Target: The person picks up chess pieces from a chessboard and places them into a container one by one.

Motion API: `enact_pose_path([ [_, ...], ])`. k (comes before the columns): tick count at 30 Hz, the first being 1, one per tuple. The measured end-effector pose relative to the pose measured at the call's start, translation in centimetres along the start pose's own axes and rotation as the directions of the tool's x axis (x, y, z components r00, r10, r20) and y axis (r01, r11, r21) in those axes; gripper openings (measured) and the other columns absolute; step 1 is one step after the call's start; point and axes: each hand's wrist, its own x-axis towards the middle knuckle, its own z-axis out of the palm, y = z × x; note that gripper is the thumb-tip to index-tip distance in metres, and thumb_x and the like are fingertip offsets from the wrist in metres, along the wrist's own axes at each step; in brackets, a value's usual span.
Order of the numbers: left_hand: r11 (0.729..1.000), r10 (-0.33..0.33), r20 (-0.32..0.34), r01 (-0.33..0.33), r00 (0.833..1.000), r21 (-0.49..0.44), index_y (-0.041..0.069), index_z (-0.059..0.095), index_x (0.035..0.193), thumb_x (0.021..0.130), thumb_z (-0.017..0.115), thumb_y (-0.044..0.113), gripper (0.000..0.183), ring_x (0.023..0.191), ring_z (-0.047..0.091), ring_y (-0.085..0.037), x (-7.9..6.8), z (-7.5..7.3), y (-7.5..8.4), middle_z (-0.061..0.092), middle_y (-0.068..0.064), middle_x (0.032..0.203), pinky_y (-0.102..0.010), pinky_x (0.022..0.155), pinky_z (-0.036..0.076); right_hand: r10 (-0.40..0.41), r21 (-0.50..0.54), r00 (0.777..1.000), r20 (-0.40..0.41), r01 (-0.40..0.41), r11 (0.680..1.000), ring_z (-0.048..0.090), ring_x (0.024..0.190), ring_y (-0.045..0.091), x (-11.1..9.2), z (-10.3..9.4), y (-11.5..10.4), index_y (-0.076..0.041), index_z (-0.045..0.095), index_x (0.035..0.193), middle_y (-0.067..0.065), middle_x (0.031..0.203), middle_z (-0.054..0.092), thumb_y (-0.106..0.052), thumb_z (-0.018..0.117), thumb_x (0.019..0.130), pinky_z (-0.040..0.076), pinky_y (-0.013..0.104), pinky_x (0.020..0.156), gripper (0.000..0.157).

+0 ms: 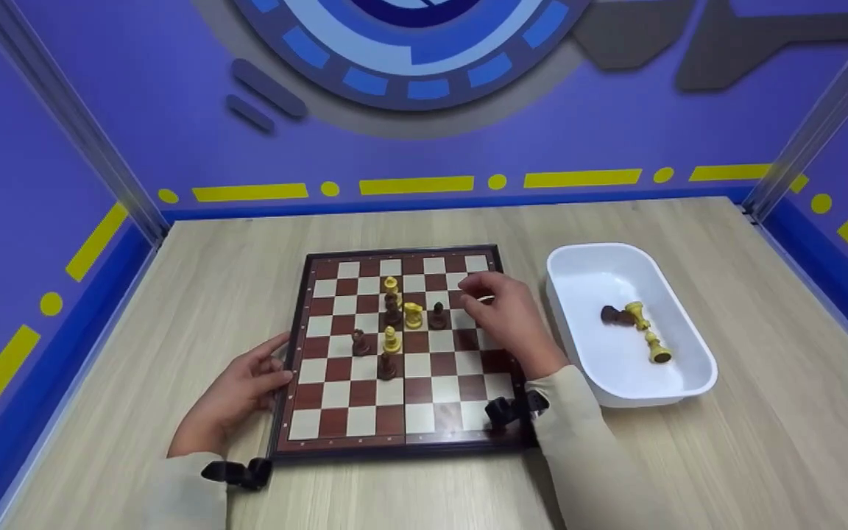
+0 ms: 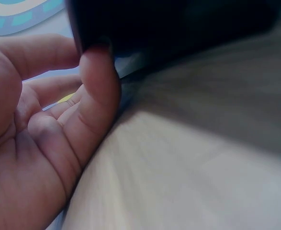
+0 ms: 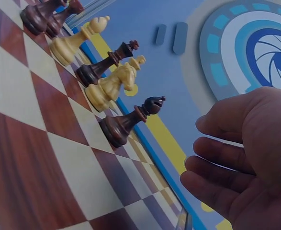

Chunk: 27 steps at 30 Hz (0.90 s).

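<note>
**Glossy dark-brown bishop [image 1: 437,316] stands upright near a bare right hand [image 1: 510,313] that holds nothing**

The likeliest mishap is a topple. The right hand hangs over the right half of the brown-and-cream checkered chessboard [image 1: 461,386], thumb and fingers loosely bent with a clear gap between them. A low sweep toward the left could clip the bishop, whose tall body looks easy to tip. It could then fall against the pale-yellow knight [image 1: 413,315] just beside it and disturb the closely set pieces beyond.

The left hand [image 1: 232,394] is a second risk: its thumb and bent fingers grip the board's dark left rim, and a tug or lift there could jolt every standing piece. The black strapped-on wrist device [image 1: 516,408] on the right sleeve [image 1: 578,434] might also catch the front corner, though its clearance cannot be judged.

The bishop itself has a broad round base with a reddish sheen, a narrow stem, a collar and a nearly black head topped by a tiny ball. It is the standing piece nearest the right hand, right of the board's centre seam. To the board's right, a white plastic tray [image 1: 578,361] holds one dark piece [image 1: 615,316] and two pale-yellow pieces [image 1: 657,349], all lying down.
</note>
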Motion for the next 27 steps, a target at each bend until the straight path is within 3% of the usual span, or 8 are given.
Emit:
enact_pose_path([
  [12,1.000,-0.001,-0.009,0.001,1.000,-0.019,0.010,0.021,0.155,0.094,0.060,0.005,0.073,0.069,0.061,-0.008,-0.1,0.0,0.0,0.053,-0.001,0.092,-0.027,0.054,0.055,-0.040,0.007,0.998,0.043,0.039,0.999,0.065,0.091,0.018,-0.1,1.0,-0.2,-0.009,0.070,0.098,0.005,0.095,0.070,-0.011,0.067,0.087,0.055,0.036,0.084,0.012],
  [27,1.000,0.006,0.011,-0.006,1.000,-0.010,0.009,0.019,0.155,0.094,0.059,0.006,0.073,0.070,0.063,-0.009,0.0,-0.1,-0.1,0.057,0.000,0.092,-0.029,0.057,0.056,0.043,-0.039,0.991,0.123,-0.039,0.998,0.068,0.101,0.020,-0.6,2.6,-1.0,-0.017,0.066,0.117,0.005,0.114,0.069,-0.013,0.066,0.089,0.054,0.038,0.090,0.029],
])
